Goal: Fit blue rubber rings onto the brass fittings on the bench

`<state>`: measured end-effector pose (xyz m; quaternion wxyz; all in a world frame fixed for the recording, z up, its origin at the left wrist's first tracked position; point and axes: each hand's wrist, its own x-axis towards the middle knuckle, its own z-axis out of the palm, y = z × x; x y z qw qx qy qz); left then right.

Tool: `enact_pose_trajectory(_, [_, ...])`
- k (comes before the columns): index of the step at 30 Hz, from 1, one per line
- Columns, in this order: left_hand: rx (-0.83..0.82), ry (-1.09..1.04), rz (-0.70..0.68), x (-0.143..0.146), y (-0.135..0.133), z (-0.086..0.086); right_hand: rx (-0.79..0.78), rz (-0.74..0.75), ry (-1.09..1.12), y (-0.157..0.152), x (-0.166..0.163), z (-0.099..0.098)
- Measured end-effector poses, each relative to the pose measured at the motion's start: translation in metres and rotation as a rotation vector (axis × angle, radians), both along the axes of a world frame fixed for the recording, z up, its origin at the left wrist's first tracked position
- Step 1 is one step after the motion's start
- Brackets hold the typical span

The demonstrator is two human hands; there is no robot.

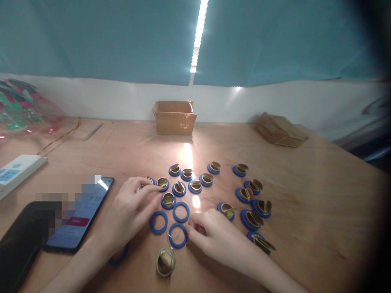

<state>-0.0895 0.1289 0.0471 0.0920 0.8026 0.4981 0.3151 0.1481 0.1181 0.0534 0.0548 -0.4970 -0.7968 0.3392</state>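
Several blue rings fitted with brass clips lie spread over the wooden table. Three bare blue rings sit close together in front of me. My left hand rests on the table, fingers reaching to a ring with a clip and touching it. My right hand lies beside the nearest bare ring, fingertips pinched at its edge. A loose brass clip lies just below that ring. Another blue ring peeks out under my left wrist.
A smartphone with a lit screen lies at the left, a black object beside it. A white power strip sits further left. An open cardboard box and a flattened one stand at the back. Tweezers lie far left.
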Motion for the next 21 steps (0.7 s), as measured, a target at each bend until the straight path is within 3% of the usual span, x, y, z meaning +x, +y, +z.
enact_pose_trajectory(5, [-0.089,-0.008,-0.115,0.015,-0.007,-0.016,-0.004,0.033,-0.002,-0.002,0.003,0.000])
enact_pose_trajectory(10, [-0.154,-0.140,-0.063,0.018,-0.006,-0.024,0.001,-0.021,0.022,-0.002,0.000,0.000])
enact_pose_trajectory(17, [-0.380,-0.594,0.002,0.020,-0.013,-0.019,0.035,-0.186,0.333,-0.001,-0.008,0.004])
enact_pose_trajectory(21, [-0.567,-0.813,-0.050,0.025,-0.018,-0.012,-0.073,-0.204,0.561,-0.004,-0.010,0.004])
